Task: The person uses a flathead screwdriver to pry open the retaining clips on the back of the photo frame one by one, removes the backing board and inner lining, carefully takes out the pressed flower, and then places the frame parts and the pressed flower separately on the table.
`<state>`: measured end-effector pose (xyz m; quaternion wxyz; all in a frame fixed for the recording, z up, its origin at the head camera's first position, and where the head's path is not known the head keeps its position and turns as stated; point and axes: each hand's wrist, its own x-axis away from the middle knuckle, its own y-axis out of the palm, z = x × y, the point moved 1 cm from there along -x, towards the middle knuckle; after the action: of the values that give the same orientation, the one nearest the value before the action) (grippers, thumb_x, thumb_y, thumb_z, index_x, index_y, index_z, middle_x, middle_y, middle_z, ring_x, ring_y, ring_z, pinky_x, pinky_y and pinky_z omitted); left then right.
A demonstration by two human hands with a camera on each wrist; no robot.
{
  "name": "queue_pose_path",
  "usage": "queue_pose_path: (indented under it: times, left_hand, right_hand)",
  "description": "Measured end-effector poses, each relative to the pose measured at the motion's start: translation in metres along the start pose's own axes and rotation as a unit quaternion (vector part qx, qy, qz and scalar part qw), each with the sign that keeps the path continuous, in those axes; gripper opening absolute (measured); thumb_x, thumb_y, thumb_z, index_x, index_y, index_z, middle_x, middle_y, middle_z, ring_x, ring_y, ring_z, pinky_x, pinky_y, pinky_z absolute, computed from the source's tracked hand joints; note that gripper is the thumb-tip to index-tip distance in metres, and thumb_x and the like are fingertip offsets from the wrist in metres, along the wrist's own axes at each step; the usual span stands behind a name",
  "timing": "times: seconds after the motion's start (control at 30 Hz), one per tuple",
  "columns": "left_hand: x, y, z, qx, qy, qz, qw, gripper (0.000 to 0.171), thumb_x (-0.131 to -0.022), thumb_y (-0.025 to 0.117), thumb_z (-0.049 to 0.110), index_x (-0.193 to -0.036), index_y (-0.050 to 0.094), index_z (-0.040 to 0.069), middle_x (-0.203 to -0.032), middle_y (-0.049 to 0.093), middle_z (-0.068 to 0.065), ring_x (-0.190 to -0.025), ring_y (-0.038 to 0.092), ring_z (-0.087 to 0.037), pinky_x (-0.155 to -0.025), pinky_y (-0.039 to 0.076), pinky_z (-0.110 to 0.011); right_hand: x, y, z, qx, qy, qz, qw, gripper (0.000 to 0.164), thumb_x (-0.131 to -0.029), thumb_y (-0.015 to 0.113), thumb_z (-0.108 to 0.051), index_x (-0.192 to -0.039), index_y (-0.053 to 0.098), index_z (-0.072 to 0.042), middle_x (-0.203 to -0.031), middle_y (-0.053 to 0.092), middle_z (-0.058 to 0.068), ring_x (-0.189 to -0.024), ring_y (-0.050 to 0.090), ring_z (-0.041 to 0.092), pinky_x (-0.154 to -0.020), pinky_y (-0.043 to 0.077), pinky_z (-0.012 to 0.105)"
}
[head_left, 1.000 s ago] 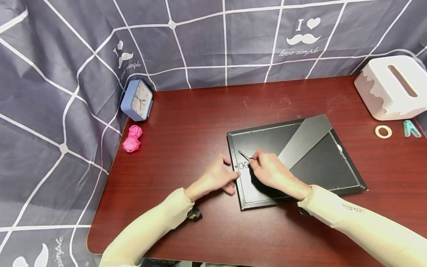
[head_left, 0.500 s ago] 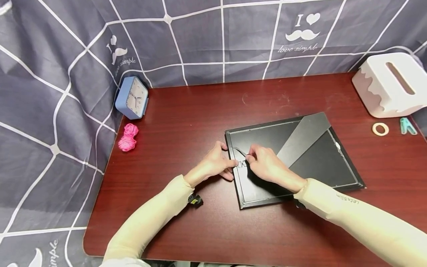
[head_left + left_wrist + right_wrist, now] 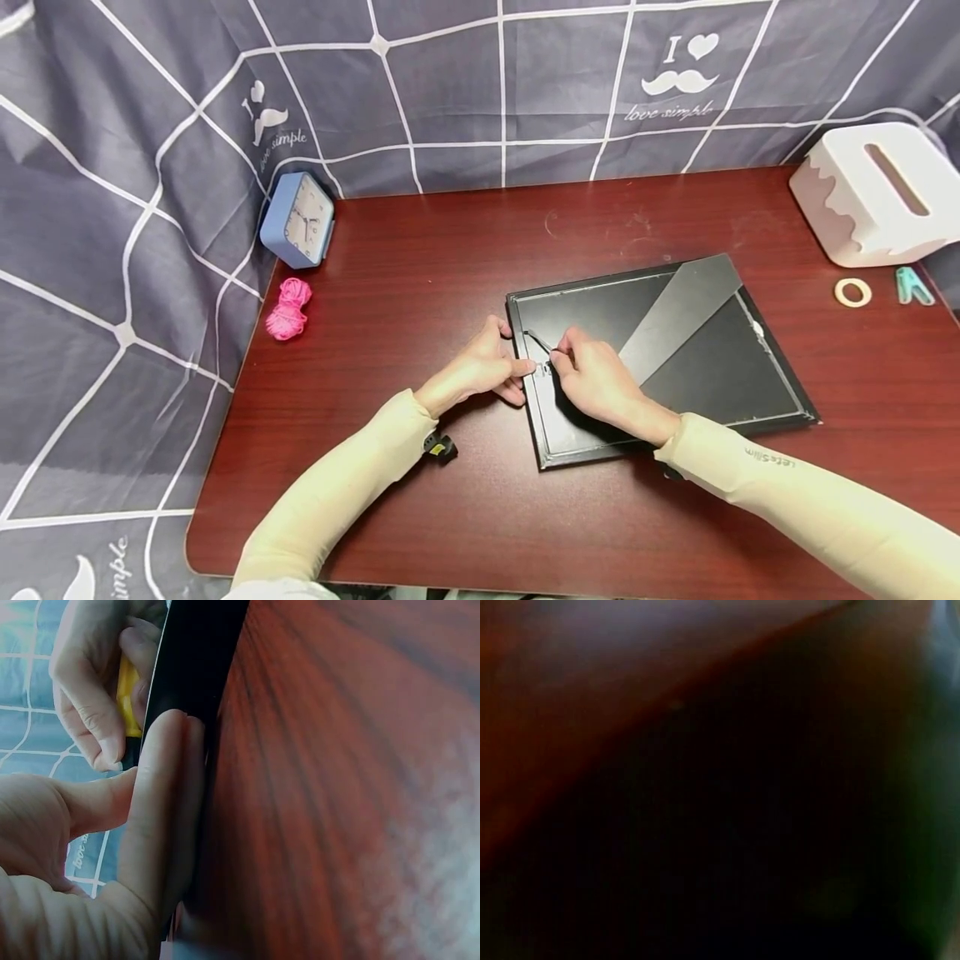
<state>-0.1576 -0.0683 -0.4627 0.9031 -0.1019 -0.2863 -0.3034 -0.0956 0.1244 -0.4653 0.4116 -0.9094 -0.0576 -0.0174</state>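
A black picture frame (image 3: 570, 425) lies face down on the table, its grey stand leg (image 3: 678, 312) slanting across the back. My left hand (image 3: 480, 362) grips the frame's left edge, thumb on top near a metal hanger (image 3: 543, 368) and fingers along the outer side. In my right hand (image 3: 600, 379) is a screwdriver (image 3: 538, 340), pinched between thumb and fingers. Its tip sits at a small dark tab (image 3: 527, 332) by the frame's left rim. The left wrist view shows the screwdriver's yellow handle (image 3: 129, 690). Darkness and blur hide the right hand in its wrist view.
A blue alarm clock (image 3: 298, 221) and pink yarn (image 3: 288, 308) stand at the table's left. To the right are a white tissue box (image 3: 847, 204), a cream ring (image 3: 852, 292) and a teal clip (image 3: 912, 286). A grey curtain (image 3: 450, 92) hangs behind the table.
My left hand has shifted up along the frame's edge, its thumb now farther onto the back. The screwdriver's tip has moved left and slightly up to the rim.
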Motion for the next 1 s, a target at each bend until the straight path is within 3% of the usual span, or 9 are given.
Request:
queue_pose_path:
  times: [0.17,0.5,0.77,1.0]
  left_hand:
    - [0.001,0.000,0.002,-0.004,0.000,0.003,1.0000,0.059,-0.103,0.072,0.001,-0.139,0.025,0.003,-0.077,0.065,-0.012,-0.053,0.074,-0.021,-0.064,0.072,-0.039]
    - [0.001,-0.001,0.001,0.007,0.003,-0.002,1.0000,0.054,-0.104,0.069,-0.001,-0.134,0.025,0.004,-0.076,0.065,-0.013,-0.054,0.074,-0.022,-0.065,0.072,-0.040]
    - [-0.002,-0.002,0.001,-0.002,0.006,-0.015,0.9999,0.054,-0.103,0.069,-0.002,-0.132,0.024,0.006,-0.078,0.065,-0.012,-0.055,0.074,-0.023,-0.066,0.072,-0.041]
    - [-0.003,-0.002,0.002,0.000,0.003,-0.019,0.9998,0.049,-0.103,0.068,-0.003,-0.126,0.026,0.007,-0.077,0.066,-0.012,-0.054,0.074,-0.023,-0.065,0.072,-0.040]
  right_hand:
    - [0.005,0.003,-0.005,0.008,-0.021,0.026,0.999,0.010,-0.106,0.060,-0.018,-0.099,0.057,-0.011,-0.069,0.061,0.004,-0.065,0.058,0.021,-0.058,0.045,0.034]
    - [0.012,0.001,-0.023,0.062,-0.033,0.034,0.997,0.011,-0.104,0.063,-0.013,-0.102,0.057,-0.005,-0.069,0.065,0.013,-0.064,0.066,0.034,-0.057,0.054,0.053]
    - [0.013,0.005,-0.025,0.092,-0.058,0.034,0.993,0.013,-0.103,0.064,-0.013,-0.099,0.054,-0.005,-0.066,0.058,0.007,-0.057,0.057,0.027,-0.048,0.049,0.044]
    - [0.016,0.009,-0.024,0.122,-0.128,0.065,0.982,0.017,-0.100,0.067,-0.007,-0.093,0.051,-0.004,-0.065,0.054,0.005,-0.054,0.053,0.022,-0.045,0.048,0.039]
